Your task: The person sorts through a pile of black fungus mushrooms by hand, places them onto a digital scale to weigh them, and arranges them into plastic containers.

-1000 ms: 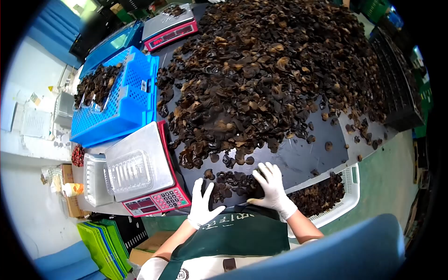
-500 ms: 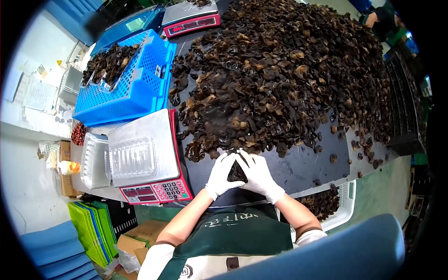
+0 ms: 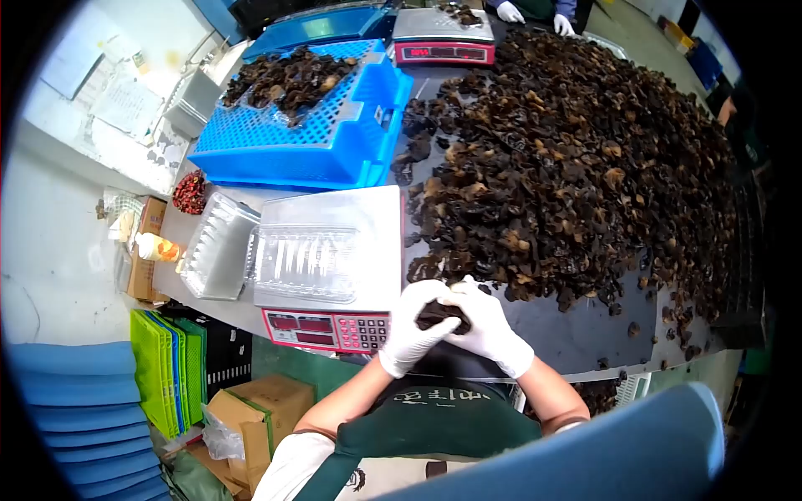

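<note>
My left hand (image 3: 411,330), in a white glove, curls around a small clump of dark wood ear mushrooms (image 3: 441,315) from one side. My right hand (image 3: 487,327), gloved too, closes on the same clump from the other side, with the fingertips of both hands meeting. They are at the near edge of a large wood ear pile (image 3: 568,167). Left of them is a scale (image 3: 376,250) with a red front, and a clear plastic tray (image 3: 305,263) rests on its plate. Part of the held clump is hidden by my fingers.
A blue crate (image 3: 292,159) bears a packed tray of wood ears (image 3: 288,79). Stacked clear trays (image 3: 219,246) stand left of the scale. A second scale (image 3: 443,37) is farther back, and another person's gloved hands (image 3: 535,17) are at the far side.
My hands have gathered the wood ears and now cup them, drawn slightly back from the pile. The view has turned left, and another person's gloved hands have come into sight.
</note>
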The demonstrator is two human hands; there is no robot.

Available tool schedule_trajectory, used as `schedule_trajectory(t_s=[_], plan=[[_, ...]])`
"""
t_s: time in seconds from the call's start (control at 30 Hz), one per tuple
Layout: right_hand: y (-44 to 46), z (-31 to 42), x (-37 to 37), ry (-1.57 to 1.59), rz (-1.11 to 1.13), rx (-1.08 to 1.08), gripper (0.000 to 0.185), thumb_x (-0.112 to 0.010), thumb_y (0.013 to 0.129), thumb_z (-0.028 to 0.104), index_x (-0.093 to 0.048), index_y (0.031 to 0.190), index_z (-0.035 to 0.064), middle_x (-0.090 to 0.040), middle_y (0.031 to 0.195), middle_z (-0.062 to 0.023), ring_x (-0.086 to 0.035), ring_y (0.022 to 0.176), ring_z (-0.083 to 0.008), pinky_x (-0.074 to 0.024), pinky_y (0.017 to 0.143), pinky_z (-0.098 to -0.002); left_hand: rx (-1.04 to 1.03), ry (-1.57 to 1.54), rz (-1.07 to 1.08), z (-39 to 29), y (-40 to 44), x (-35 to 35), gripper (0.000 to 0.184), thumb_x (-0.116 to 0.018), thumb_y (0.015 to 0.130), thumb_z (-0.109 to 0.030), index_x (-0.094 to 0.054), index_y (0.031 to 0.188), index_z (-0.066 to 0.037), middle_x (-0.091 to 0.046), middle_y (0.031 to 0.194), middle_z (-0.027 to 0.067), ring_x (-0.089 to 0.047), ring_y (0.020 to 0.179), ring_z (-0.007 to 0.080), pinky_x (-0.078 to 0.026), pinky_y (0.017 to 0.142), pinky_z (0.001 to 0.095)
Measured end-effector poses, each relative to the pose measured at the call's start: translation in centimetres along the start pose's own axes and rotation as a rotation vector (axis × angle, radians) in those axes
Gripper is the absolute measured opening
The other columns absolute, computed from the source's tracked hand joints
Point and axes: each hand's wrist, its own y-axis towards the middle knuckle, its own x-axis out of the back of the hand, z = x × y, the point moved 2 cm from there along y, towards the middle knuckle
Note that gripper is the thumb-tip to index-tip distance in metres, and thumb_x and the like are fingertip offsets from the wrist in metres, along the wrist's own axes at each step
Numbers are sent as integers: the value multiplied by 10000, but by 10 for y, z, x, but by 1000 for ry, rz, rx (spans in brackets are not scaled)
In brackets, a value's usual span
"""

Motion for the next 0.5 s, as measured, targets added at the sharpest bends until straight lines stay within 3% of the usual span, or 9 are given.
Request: schedule_trajectory(t_s=[0.1, 0.17, 0.23, 0.3, 0.37, 0.43, 0.5], plan=[[75, 41, -28, 76, 99, 125, 512, -791, 681, 207, -595, 1143, 103, -617, 1111, -109, -636, 1026, -296, -540, 843, -386, 20, 178, -130, -32, 11, 77, 414, -790, 722, -86, -646, 1108, -41, -625, 1079, 103, -618, 989, 224, -498, 894, 346], [118, 61, -61, 89, 86, 233, 485, -774, 714, 232, -581, 1132, 79, -590, 1079, -122, -618, 1005, -314, -529, 828, -400, 0, 219, -261, -18, 12, 130, 414, -784, 725, -82, -648, 1112, -30, -627, 1060, 90, -613, 989, 208, -499, 884, 325], [148, 70, -107, 174, 76, 225, 470, -752, 714, 231, -571, 1116, 65, -562, 1034, -132, -608, 981, -316, -523, 819, -411, 74, 76, -337, 3, 15, 178, 418, -778, 722, -79, -646, 1113, -15, -627, 1062, 86, -610, 992, 201, -496, 889, 319], [168, 72, -143, 126, 84, 176, 510, -763, 681, 234, -573, 1124, 66, -559, 1055, -137, -605, 965, -315, -522, 804, -415, 16, 189, -259, 31, 22, 225, 433, -771, 718, -72, -637, 1124, 0, -621, 1098, 89, -603, 1006, 193, -492, 902, 324], [176, 71, -166, 29, 57, 129, 538, -773, 663, 248, -577, 1131, 67, -556, 1064, -140, -593, 948, -326, -514, 773, -421, 8, 375, -191, 73, 25, 259, 462, -776, 717, -95, -628, 1147, -17, -611, 1136, 119, -600, 1048, 240, -488, 923, 345], [175, 69, -173, -141, 183, 61, 717, -800, 653, 313, -529, 1269, 65, -555, 1141, -159, -552, 964, -357, -449, 812, -478, -44, 581, -106, 80, 28, 261, 512, -791, 697, -125, -623, 1171, -32, -598, 1168, 146, -583, 1084, 300, -474, 953, 392], [172, 72, -165, -99, 156, 59, 802, -806, 662, 337, -483, 1347, 74, -549, 1197, -174, -534, 985, -359, -430, 845, -493, -125, 821, -22, 92, 26, 264, 618, -779, 721, -289, -591, 1257, -48, -558, 1264, 175, -502, 1197, 356, -396, 1043, 439]])
